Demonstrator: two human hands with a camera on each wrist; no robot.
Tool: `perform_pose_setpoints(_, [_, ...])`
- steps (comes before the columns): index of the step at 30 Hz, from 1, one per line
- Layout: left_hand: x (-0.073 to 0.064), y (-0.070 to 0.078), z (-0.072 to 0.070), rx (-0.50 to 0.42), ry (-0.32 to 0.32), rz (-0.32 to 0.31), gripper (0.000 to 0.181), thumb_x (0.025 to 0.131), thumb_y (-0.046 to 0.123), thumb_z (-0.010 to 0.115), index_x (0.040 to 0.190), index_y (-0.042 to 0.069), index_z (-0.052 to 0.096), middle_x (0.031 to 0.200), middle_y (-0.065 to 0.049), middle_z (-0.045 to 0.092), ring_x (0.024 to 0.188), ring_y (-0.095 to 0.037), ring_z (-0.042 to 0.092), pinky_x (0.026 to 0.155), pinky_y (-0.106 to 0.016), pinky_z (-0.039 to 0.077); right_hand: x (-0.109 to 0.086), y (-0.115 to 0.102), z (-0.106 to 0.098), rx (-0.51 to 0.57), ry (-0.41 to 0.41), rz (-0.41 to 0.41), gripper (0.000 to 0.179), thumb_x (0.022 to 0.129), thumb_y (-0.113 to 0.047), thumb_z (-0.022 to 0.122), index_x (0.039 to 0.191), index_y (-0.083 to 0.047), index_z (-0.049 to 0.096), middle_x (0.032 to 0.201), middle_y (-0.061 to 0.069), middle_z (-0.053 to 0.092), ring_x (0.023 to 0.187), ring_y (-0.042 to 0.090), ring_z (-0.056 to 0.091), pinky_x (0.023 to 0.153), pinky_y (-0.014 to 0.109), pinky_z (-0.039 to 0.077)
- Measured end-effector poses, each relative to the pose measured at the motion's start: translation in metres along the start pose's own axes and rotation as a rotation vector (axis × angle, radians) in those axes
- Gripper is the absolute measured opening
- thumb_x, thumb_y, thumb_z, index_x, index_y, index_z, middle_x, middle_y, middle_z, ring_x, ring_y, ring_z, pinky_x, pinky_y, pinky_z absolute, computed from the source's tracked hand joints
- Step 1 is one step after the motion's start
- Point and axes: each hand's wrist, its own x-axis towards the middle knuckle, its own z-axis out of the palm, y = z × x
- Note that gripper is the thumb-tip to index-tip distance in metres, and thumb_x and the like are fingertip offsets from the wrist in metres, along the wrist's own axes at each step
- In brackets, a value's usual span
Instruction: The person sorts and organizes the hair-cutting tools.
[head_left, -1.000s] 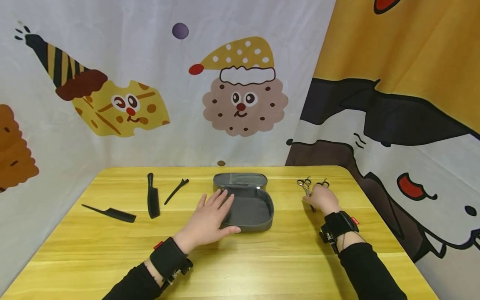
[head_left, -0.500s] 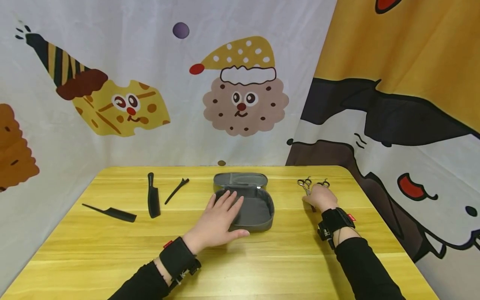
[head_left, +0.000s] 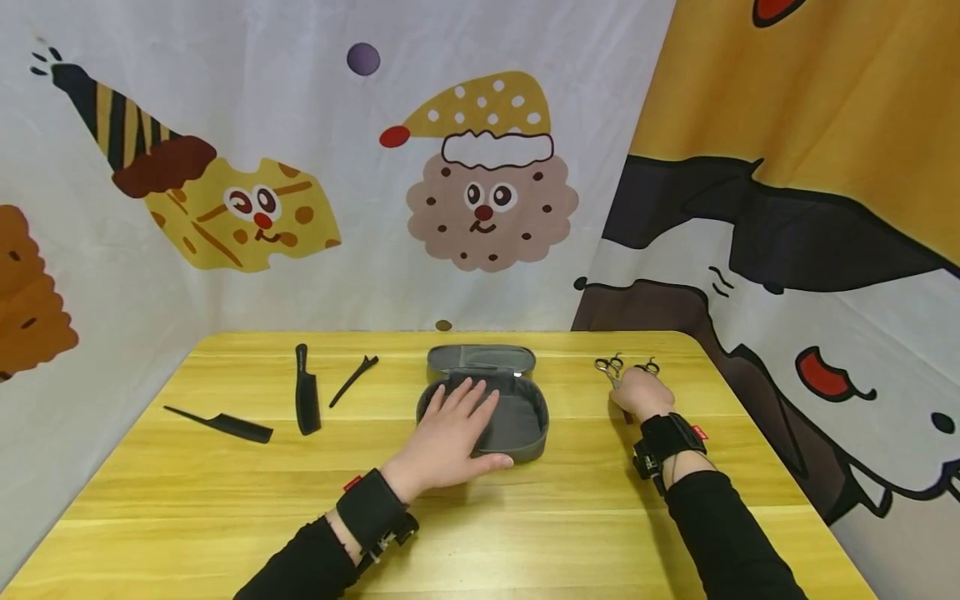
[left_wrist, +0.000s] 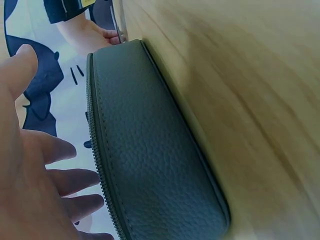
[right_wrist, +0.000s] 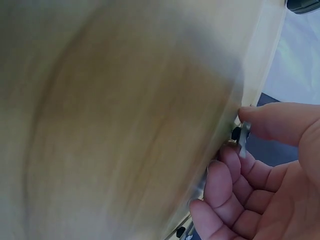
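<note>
In the head view my left hand [head_left: 450, 437], fingers spread, hovers over the near left part of an open grey zippered case [head_left: 517, 454]. The left wrist view shows its fingers beside the zip edge of the case's wall [left_wrist: 145, 145]. At the right of the table, my right hand [head_left: 645, 394] pinches a pair of scissors [head_left: 609, 367] between thumb and curled fingers. Their pivot [right_wrist: 237, 134] shows by the thumb in the right wrist view. Handles of a second pair of scissors [head_left: 651, 365] stick out beyond the hand, their blades hidden by it.
A rat-tail comb [head_left: 232, 427], a handled comb [head_left: 306, 400] and a hair clip [head_left: 351, 383] lie on the left of the wooden table [head_left: 487, 533]. The case's lid [head_left: 480, 358] lies folded back. A printed curtain [head_left: 300, 100] hangs behind the table.
My left hand has moved right, further over the case. The right hand stays at the scissors, its thumb shifted slightly right and now covering more of them.
</note>
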Motion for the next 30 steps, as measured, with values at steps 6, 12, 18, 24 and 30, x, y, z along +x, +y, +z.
perform_pose_setpoints(6, [0.008,0.004,-0.001,-0.027,-0.009,-0.010,0.089,0.092,0.073,0.044,0.155,0.011,0.033,0.158,-0.019,0.031,0.147,-0.036,0.021,0.116,-0.061,0.017,0.001,0.000,0.000,0.008,-0.003,0.002,0.026,0.095,-0.019,0.052,0.076,-0.003,0.062,0.073,0.015,0.059,0.072,0.031,0.059,0.057,0.040,0.046])
perform_pose_setpoints(12, [0.021,0.014,-0.010,-0.066,-0.010,0.017,0.087,0.093,0.069,0.047,0.155,0.010,0.033,0.158,-0.018,0.031,0.147,-0.035,0.021,0.117,-0.056,0.020,0.003,0.000,0.002,0.014,-0.002,-0.011,0.028,0.096,-0.015,0.049,0.074,-0.003,0.062,0.068,0.013,0.059,0.061,0.028,0.057,0.050,0.035,0.044])
perform_pose_setpoints(18, [0.033,0.022,-0.014,-0.080,0.003,0.048,0.086,0.093,0.067,0.049,0.155,0.009,0.034,0.157,-0.018,0.032,0.147,-0.035,0.023,0.118,-0.055,0.021,0.002,-0.002,0.001,-0.006,0.014,-0.029,0.025,0.097,-0.013,0.049,0.078,-0.001,0.061,0.076,0.015,0.057,0.065,0.029,0.055,0.052,0.035,0.043])
perform_pose_setpoints(24, [0.039,0.025,-0.013,-0.089,-0.016,0.041,0.085,0.094,0.068,0.048,0.155,0.011,0.033,0.158,-0.017,0.031,0.147,-0.035,0.022,0.119,-0.052,0.019,-0.001,-0.004,-0.001,-0.010,0.019,-0.069,0.025,0.097,-0.009,0.051,0.074,-0.002,0.059,0.075,0.016,0.056,0.064,0.030,0.054,0.052,0.035,0.043])
perform_pose_setpoints(30, [0.043,0.026,-0.012,-0.081,-0.013,0.049,0.085,0.094,0.069,0.046,0.155,0.011,0.034,0.158,-0.017,0.031,0.147,-0.035,0.022,0.119,-0.051,0.019,-0.001,-0.004,-0.002,-0.035,0.044,-0.069,0.024,0.096,-0.009,0.052,0.074,-0.002,0.058,0.077,0.016,0.055,0.067,0.031,0.054,0.056,0.037,0.044])
